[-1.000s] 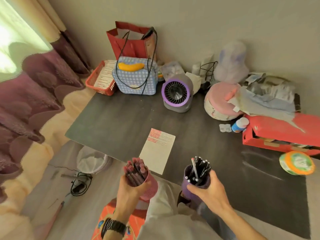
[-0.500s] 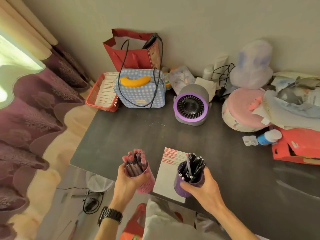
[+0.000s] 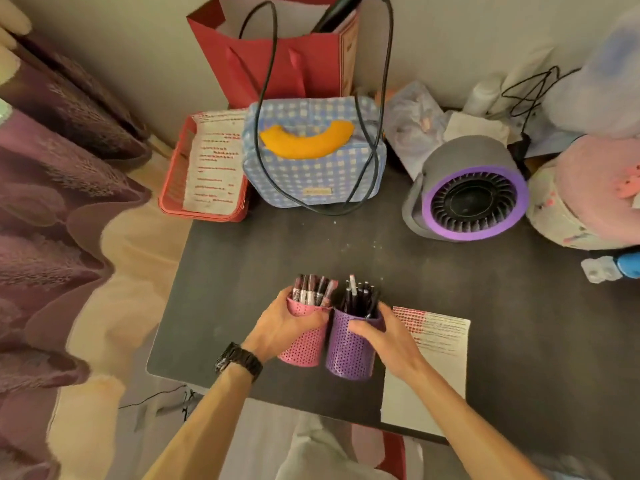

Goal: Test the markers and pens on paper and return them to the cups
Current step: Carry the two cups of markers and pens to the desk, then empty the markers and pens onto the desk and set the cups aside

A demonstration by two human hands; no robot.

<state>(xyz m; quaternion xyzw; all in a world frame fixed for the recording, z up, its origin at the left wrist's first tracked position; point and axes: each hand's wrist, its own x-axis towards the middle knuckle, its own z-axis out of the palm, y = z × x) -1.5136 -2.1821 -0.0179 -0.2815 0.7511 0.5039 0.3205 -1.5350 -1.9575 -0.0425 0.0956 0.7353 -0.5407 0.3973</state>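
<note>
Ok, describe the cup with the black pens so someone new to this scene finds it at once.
On the dark table, look at the near edge, just left of the white printed paper. Two mesh cups are side by side there. Yours is the purple cup in the right hand, full of dark pens; its neighbour is the pink cup.

I see the dark table (image 3: 346, 244) carrying a pink cup (image 3: 306, 348) just beside a purple cup (image 3: 348, 355), a paper sheet (image 3: 440, 341) — farther back, a checked bag (image 3: 311, 181) and fan (image 3: 474, 199).

Plain pale wall (image 3: 450, 46) at the back, a dark grey table (image 3: 277, 244) standing before it. Purple patterned curtain (image 3: 52, 202) drapes down the left, pale floor (image 3: 114, 393) showing beneath the table's near edge.
</note>
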